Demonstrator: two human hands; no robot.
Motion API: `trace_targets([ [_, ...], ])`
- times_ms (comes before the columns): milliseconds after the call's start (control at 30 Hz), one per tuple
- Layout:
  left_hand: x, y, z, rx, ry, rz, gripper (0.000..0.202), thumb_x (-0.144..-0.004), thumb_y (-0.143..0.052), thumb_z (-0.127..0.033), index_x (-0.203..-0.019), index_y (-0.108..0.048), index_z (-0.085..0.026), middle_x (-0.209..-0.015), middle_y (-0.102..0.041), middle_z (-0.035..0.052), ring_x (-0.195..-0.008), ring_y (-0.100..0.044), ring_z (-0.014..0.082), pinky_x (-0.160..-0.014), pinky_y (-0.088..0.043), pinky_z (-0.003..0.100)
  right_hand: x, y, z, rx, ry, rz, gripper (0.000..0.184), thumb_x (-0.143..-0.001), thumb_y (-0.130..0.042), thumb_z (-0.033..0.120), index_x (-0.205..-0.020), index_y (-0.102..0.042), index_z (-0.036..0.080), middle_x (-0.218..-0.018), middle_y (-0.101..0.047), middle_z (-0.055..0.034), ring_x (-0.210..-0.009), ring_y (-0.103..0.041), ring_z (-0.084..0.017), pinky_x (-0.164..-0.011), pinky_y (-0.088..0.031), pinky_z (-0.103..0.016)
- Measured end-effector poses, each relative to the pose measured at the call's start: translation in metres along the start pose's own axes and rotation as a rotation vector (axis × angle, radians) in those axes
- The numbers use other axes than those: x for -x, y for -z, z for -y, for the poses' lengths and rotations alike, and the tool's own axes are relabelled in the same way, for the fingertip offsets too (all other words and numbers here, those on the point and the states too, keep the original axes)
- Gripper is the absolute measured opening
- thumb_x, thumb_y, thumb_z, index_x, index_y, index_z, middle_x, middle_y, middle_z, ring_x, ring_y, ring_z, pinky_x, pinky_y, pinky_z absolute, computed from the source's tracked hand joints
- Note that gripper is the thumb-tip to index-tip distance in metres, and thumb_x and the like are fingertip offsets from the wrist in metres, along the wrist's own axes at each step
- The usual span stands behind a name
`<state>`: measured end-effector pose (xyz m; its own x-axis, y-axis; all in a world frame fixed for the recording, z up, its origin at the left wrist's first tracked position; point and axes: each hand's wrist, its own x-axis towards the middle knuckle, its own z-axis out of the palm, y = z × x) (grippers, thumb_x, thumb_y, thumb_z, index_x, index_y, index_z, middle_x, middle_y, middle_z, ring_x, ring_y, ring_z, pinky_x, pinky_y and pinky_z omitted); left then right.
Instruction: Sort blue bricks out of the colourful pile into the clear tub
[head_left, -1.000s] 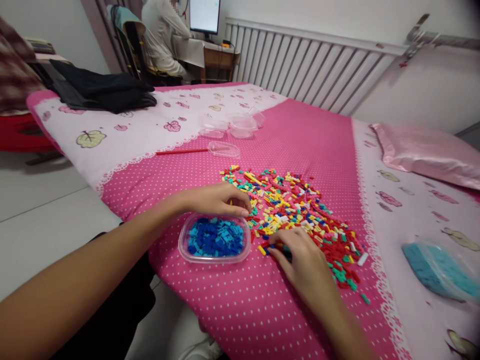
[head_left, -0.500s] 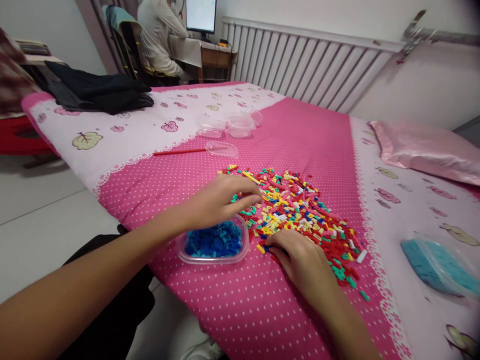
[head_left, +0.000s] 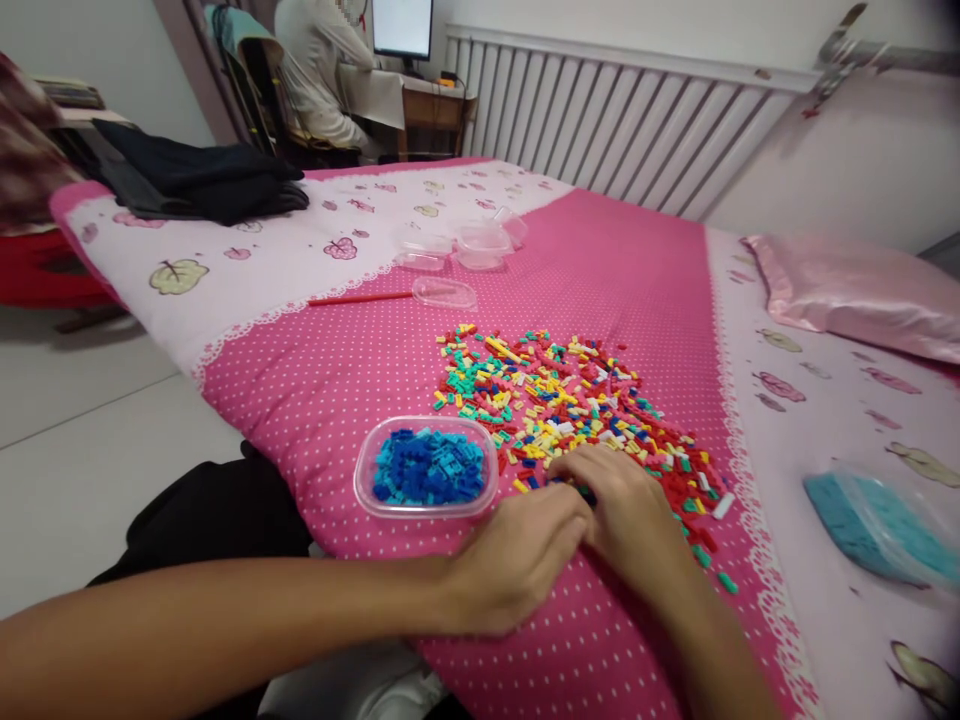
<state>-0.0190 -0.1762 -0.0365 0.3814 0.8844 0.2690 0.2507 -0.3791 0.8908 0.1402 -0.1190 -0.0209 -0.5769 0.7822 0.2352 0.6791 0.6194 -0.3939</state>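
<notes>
A heap of small coloured bricks (head_left: 570,400) lies on the pink dotted bedspread (head_left: 360,370). A clear plastic tub (head_left: 426,467) filled with blue bricks stands at the heap's near left edge. My right hand (head_left: 634,510) rests palm down on the near edge of the heap, its fingers curled onto a few dark bricks. My left hand (head_left: 517,555) lies on the bedspread just right of the tub, slightly blurred, fingers held together and touching my right hand's fingertips. What it holds, if anything, is hidden.
Several empty clear tubs and lids (head_left: 469,245) and a red stick (head_left: 358,298) lie further back on the bed. A bag of light blue bricks (head_left: 877,525) sits at the right, with a pink pillow (head_left: 855,290) behind it. Dark clothes (head_left: 195,180) lie far left. A person (head_left: 315,70) sits at a desk.
My left hand has left the spot above the tub and swung down and right to meet my right hand. The tub of blue bricks is now uncovered.
</notes>
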Motion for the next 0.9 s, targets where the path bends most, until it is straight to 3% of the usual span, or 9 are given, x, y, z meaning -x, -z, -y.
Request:
trace_targets([
  [100, -0.005, 0.003, 0.0, 0.173, 0.116, -0.102, 0.025, -0.104, -0.033, -0.033, -0.092, -0.051, -0.021, -0.091, -0.057, 0.0039, -0.085, -0.053, 0.0183, -0.083, -0.042, 0.034, -0.001, 0.004, -0.002, -0.101, -0.041, -0.105, 0.007, -0.083, -0.061, 0.017, -0.087, -0.066, 0.02, -0.088, -0.072, -0.0054, -0.084, -0.064, -0.024, -0.077, -0.047, -0.035],
  [200, -0.006, 0.001, 0.001, 0.239, 0.141, -0.142, 0.018, -0.103, -0.038, -0.033, -0.099, -0.049, -0.021, -0.095, -0.055, 0.0036, -0.089, -0.052, 0.0182, -0.085, -0.041, 0.034, -0.001, 0.008, -0.006, -0.259, -0.101, -0.073, 0.006, -0.082, -0.061, 0.019, -0.086, -0.066, 0.021, -0.083, -0.072, -0.0024, -0.075, -0.065, -0.02, -0.071, -0.049, -0.03],
  [367, -0.005, -0.004, 0.007, 0.264, 0.184, -0.072, 0.012, -0.102, -0.043, -0.032, -0.108, -0.043, -0.022, -0.089, -0.051, 0.001, -0.077, -0.05, 0.0165, -0.073, -0.042, 0.032, 0.001, 0.021, -0.012, -0.416, -0.159, -0.029, 0.006, -0.083, -0.063, 0.026, -0.082, -0.066, 0.02, -0.069, -0.066, 0.0005, -0.061, -0.06, -0.016, -0.06, -0.047, -0.027],
  [500, -0.005, -0.002, 0.006, 0.304, 0.173, -0.034, 0.015, -0.101, -0.048, -0.037, -0.102, -0.044, -0.022, -0.082, -0.049, -0.0015, -0.07, -0.047, 0.0145, -0.065, -0.038, 0.029, 0.005, 0.029, -0.014, -0.525, -0.147, 0.103, 0.011, -0.084, -0.068, 0.031, -0.084, -0.072, 0.021, -0.074, -0.07, -0.0019, -0.066, -0.064, -0.018, -0.062, -0.05, -0.028],
  [700, -0.007, -0.004, 0.007, 0.367, 0.201, -0.028, 0.021, -0.098, -0.053, -0.039, -0.091, -0.045, -0.021, -0.082, -0.052, -0.0004, -0.073, -0.048, 0.0146, -0.066, -0.037, 0.028, 0.006, 0.03, -0.016, -0.64, -0.173, 0.223, 0.017, -0.088, -0.067, 0.038, -0.089, -0.075, 0.023, -0.078, -0.075, -0.0031, -0.076, -0.07, -0.021, -0.07, -0.054, -0.031],
  [833, -0.006, -0.005, 0.01, 0.422, 0.204, -0.048, 0.01, -0.099, -0.049, -0.029, -0.094, -0.044, -0.021, -0.083, -0.055, 0.0, -0.073, -0.051, 0.0137, -0.068, -0.041, 0.028, 0.004, 0.033, -0.018, -0.58, -0.113, 0.122, 0.014, -0.09, -0.066, 0.034, -0.089, -0.075, 0.024, -0.09, -0.074, -0.0042, -0.088, -0.069, -0.021, -0.082, -0.052, -0.033],
  [900, -0.006, -0.004, 0.01, 0.422, 0.212, -0.044, 0.008, -0.098, -0.049, -0.027, -0.095, -0.044, -0.021, -0.084, -0.056, -0.0001, -0.073, -0.051, 0.0134, -0.068, -0.041, 0.028, 0.004, 0.035, -0.02, -0.562, -0.128, 0.103, 0.012, -0.09, -0.066, 0.032, -0.091, -0.074, 0.023, -0.088, -0.073, -0.0039, -0.084, -0.068, -0.02, -0.078, -0.052, -0.032],
])
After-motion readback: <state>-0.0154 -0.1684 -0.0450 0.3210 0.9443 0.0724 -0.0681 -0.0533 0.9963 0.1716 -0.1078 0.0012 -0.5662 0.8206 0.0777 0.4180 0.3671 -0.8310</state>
